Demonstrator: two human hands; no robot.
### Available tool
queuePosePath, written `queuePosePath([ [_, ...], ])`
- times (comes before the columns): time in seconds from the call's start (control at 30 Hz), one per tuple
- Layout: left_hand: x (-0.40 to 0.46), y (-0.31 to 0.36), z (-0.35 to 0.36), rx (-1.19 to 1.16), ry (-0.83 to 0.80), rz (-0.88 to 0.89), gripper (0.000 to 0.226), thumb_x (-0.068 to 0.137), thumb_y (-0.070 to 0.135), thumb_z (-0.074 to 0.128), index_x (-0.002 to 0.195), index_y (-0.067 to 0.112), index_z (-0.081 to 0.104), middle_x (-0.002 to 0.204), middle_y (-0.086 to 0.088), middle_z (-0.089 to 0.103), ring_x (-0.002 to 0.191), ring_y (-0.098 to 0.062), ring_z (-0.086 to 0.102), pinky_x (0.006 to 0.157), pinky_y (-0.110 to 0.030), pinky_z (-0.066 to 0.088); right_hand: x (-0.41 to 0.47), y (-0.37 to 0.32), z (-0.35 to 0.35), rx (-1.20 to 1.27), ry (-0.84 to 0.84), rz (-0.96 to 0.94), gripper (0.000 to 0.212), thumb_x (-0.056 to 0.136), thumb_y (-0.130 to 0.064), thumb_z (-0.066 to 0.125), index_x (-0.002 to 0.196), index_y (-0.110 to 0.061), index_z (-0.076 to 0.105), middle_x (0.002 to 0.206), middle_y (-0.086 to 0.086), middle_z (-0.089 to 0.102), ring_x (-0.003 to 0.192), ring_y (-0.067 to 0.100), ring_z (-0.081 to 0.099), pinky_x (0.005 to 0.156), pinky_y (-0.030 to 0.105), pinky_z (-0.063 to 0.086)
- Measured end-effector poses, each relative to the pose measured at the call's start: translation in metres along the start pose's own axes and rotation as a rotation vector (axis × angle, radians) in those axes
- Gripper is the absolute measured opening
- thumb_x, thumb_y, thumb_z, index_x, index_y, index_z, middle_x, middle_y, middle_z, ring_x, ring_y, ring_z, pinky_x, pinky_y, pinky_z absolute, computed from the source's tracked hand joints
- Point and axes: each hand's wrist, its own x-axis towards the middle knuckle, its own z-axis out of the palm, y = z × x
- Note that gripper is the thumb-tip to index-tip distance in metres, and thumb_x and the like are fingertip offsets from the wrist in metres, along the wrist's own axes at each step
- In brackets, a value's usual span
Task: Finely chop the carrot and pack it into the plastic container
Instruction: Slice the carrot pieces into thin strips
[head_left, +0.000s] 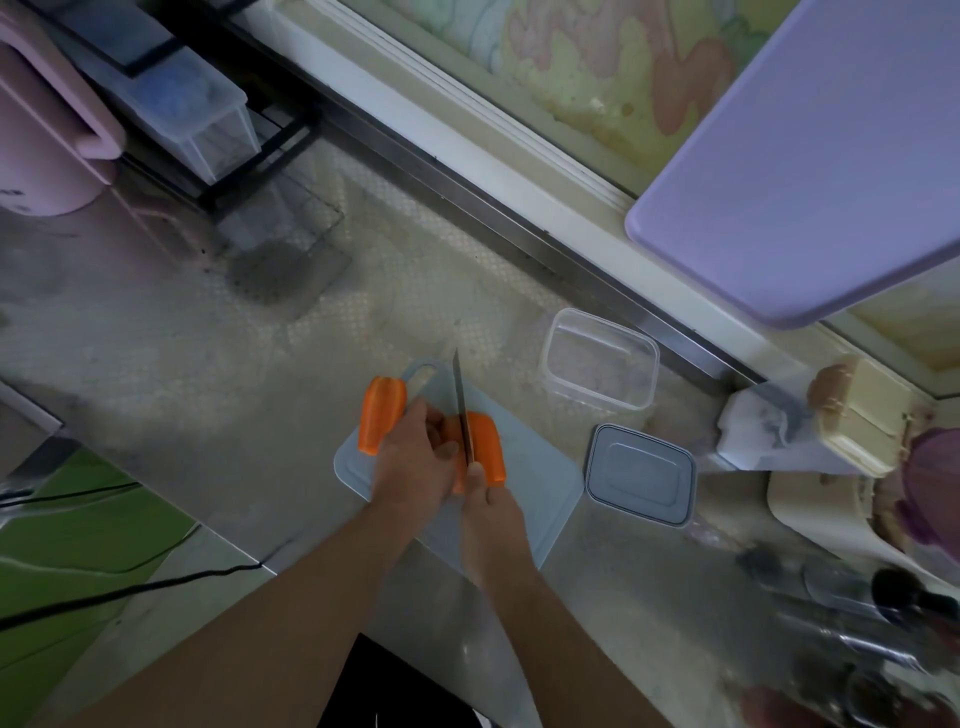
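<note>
Right now the person is bent over a pale blue cutting board (530, 483) on the metal table (156, 338), working a carrot piece (485, 441) lengthwise. The left hand (415, 462) lies over the near side of that piece, its fingers (441, 441) curled down onto it, presumably to pin it so it cannot roll under the blade. The right hand (488, 509) grips the handle of a knife (462, 405), forefinger laid along the top; the blade stands on edge and runs along the carrot, just beside the left fingertips. That closeness is the one risk I would watch.

A second carrot piece (382, 421) waits at the board's far left edge, half hanging over it, out of the blade's way. Both chunks are large, so by my reckoning the chopping is only in its early stage: they want splitting into strips before any fine dicing.

The plastic container (597, 364) stands open and apparently empty just beyond the board's right corner, near enough to scrape the bits into. Its grey lid (641, 473) lies flat beside the board, nearer the person, ready for closing up afterwards. A lilac board (789, 171) leans against the wall above, and a pink appliance (47, 150) sits at the far left, both well apart from the work.
</note>
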Motion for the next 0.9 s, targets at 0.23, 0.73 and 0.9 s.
queuePosePath([
  [0.23, -0.001, 0.0, 0.001, -0.047, 0.001, -0.017, 0.024, 0.092, 0.004, 0.062, 0.1, 0.026, 0.056, 0.088, 0.004, 0.065, 0.085, -0.012, 0.064, 0.079, -0.031, 0.052, -0.002, 0.022, -0.001, -0.003, -0.003, 0.066, 0.052, 0.105, -0.059, 0.032, 0.074, -0.02, 0.047, 0.059, -0.006, 0.04, 0.045, 0.006, 0.036, 0.046, 0.021, 0.033],
  [0.73, 0.001, -0.004, 0.002, -0.003, -0.005, 0.005, 0.025, 0.092, 0.004, 0.063, 0.094, 0.027, 0.053, 0.085, 0.005, 0.065, 0.079, -0.011, 0.063, 0.071, -0.026, 0.049, 0.007, 0.017, -0.006, 0.085, 0.037, 0.079, 0.059, 0.097, -0.072, 0.034, 0.069, -0.021, 0.046, 0.063, 0.0, 0.042, 0.051, 0.013, 0.038, 0.051, 0.028, 0.031],
  [0.9, 0.001, -0.005, 0.003, 0.028, -0.035, 0.057, 0.017, 0.095, 0.005, 0.056, 0.093, 0.022, 0.052, 0.088, -0.003, 0.064, 0.081, -0.018, 0.063, 0.078, -0.036, 0.056, -0.011, 0.014, -0.022, 0.178, -0.057, 0.108, 0.051, 0.102, -0.062, 0.038, 0.076, -0.018, 0.042, 0.059, -0.001, 0.033, 0.045, 0.011, 0.028, 0.043, 0.022, 0.024],
])
